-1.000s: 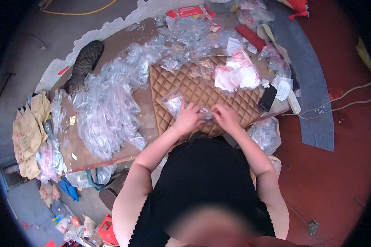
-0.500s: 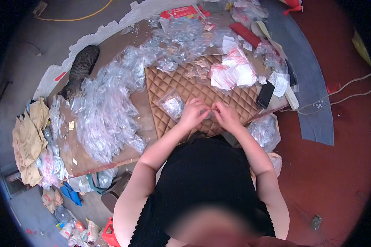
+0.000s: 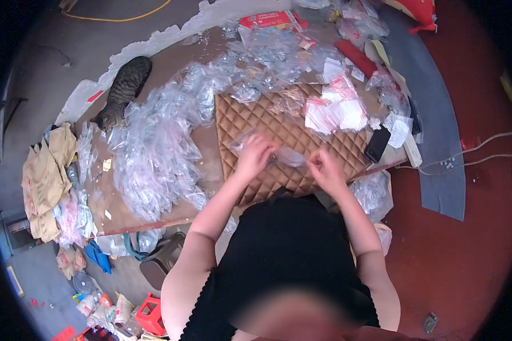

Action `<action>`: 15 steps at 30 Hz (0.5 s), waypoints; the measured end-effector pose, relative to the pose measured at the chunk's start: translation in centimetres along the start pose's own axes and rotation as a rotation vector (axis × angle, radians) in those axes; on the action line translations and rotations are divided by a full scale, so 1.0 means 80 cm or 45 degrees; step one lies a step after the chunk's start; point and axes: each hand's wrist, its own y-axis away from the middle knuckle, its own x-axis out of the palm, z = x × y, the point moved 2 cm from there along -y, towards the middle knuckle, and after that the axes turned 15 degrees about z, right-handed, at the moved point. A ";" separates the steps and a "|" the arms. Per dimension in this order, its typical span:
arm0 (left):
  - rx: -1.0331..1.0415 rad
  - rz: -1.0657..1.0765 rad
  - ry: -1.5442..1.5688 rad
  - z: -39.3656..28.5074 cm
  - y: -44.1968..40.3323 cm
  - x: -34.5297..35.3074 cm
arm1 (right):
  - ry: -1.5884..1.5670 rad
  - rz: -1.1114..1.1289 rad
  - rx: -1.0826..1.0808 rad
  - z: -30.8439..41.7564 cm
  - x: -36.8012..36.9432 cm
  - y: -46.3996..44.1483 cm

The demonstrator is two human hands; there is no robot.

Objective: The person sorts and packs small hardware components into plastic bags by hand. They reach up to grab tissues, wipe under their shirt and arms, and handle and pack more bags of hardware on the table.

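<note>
A small clear plastic bag [image 3: 290, 157] stretches between my hands over the brown quilted mat [image 3: 279, 122]. My left hand [image 3: 256, 154], fingers curled in a pinch, has its fingertips at the bag's left end. At the other end, my right hand [image 3: 326, 170] pinches the bag's edge. Both hands are slightly blurred, and the bag's contents cannot be made out. Another clear bag [image 3: 240, 140] lies on the mat, partly covered by my left hand.
Many clear bags [image 3: 156, 150] are heaped left of the mat, with a cat [image 3: 129, 82] beside them. White slips with red edges [image 3: 338, 108] lie at the mat's back right. A black phone [image 3: 377, 144] rests at its right edge. Brown paper bags [image 3: 48, 176] hang far left.
My hands have moved apart, with the small clear bag now showing between them. My left hand now covers much of the other bag on the mat. The whole view has shifted slightly.
</note>
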 end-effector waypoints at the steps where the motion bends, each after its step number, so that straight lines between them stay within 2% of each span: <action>1: 0.118 0.120 0.053 0.000 0.007 -0.014 | 0.104 0.085 -0.071 0.017 -0.005 0.005; 2: 0.236 0.243 0.105 0.003 0.013 -0.025 | 0.101 0.087 -0.075 0.025 -0.008 0.008; 3: 0.233 0.244 0.101 0.012 0.017 -0.034 | 0.032 0.323 -0.080 0.030 -0.005 0.011; 4: 0.155 0.383 0.184 0.023 0.020 -0.040 | -0.037 0.558 -0.084 0.032 0.000 0.014; 5: 0.076 0.518 0.268 0.034 0.020 -0.044 | -0.038 0.560 -0.087 0.022 0.004 0.017; 6: 0.074 0.513 0.266 0.044 0.014 -0.051 | 0.108 0.572 -0.089 0.002 0.009 0.019; 8: -0.283 0.315 0.175 0.079 -0.013 -0.064 | 0.257 0.584 -0.096 -0.023 0.007 0.021; 9: -0.339 0.216 0.097 0.099 -0.031 -0.068 | 0.231 0.472 -0.018 -0.033 0.001 0.021; 11: -0.361 0.017 0.012 0.131 -0.080 -0.073 | 0.110 0.308 0.157 -0.055 -0.010 0.023; 13: -0.240 -0.181 -0.350 0.158 -0.140 -0.071 | 0.075 0.223 0.238 -0.074 -0.012 0.025; 14: -0.245 -0.179 -0.347 0.172 -0.171 -0.067 | 0.040 0.138 0.316 -0.082 -0.015 0.026; 15: -0.350 -0.117 -0.375 0.186 -0.204 -0.060 | 0.092 0.174 0.327 -0.088 -0.017 0.027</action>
